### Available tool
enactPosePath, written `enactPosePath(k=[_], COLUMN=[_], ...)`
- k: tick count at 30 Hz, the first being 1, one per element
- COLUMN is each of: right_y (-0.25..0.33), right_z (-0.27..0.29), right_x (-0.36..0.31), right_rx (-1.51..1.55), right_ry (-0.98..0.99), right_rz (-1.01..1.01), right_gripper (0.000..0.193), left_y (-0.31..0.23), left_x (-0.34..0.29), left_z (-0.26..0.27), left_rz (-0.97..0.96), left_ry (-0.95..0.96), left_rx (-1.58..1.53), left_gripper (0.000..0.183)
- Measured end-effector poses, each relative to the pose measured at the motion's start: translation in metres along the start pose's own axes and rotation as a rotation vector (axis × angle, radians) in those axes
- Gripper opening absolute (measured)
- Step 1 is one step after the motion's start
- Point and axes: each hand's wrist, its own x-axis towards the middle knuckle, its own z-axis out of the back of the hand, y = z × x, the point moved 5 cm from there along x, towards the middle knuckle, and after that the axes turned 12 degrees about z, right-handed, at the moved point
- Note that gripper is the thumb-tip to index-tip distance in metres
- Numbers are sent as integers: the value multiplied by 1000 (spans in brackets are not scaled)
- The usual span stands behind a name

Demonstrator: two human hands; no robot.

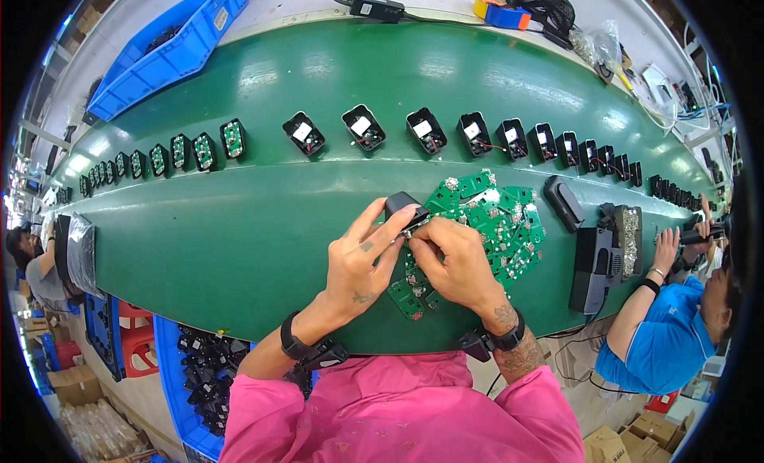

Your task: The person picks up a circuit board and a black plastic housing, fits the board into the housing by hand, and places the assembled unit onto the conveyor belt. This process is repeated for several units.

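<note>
We grip a black plastic housing (403, 201) in our left hand (356, 266), our right hand (459, 260) pinching at its edge, though we cannot tell on what; firm support and a light touch seem best. Circuit boards (500, 224) heap alongside on the green desk (207, 232), open black cases (426, 131) lined up beyond.

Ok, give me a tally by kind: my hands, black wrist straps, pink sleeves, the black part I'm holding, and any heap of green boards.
Left hand and right hand: 2
Wrist straps: 2
Pink sleeves: 2
Held black part: 1
Green board heap: 1
Total: 8
</note>
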Motion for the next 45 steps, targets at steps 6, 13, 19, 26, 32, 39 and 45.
enactPosePath(k=[6,13,19,26,32,39,45], right_y=[-2,-4,-7,-14,-6,-25,-10], right_z=[1,-1,12,9,2,4,2], right_x=[-1,-4,-6,-14,-10,-21,-14], right_rx=[13,-34,91,265,347,602,355], right_ry=[37,-35,-155,-133,-175,-274,-115], right_rz=[27,-5,-245,-332,-123,-435,-255], right_gripper=[6,8,15,15,11,26,28], left_y=[-2,3,13,14,17,11,17], left_x=[-6,-3,9,4,5,4,-1], left_z=[-5,-9,-3,-9,-16,-15,-15], left_rz=[88,83,479,527,484,446,317], left_ry=[52,1,170,373,259,231,71], left_rx=[89,3,-533,-619,-552,-449,-356], left_gripper=[49,48,47,63,60,53,52])
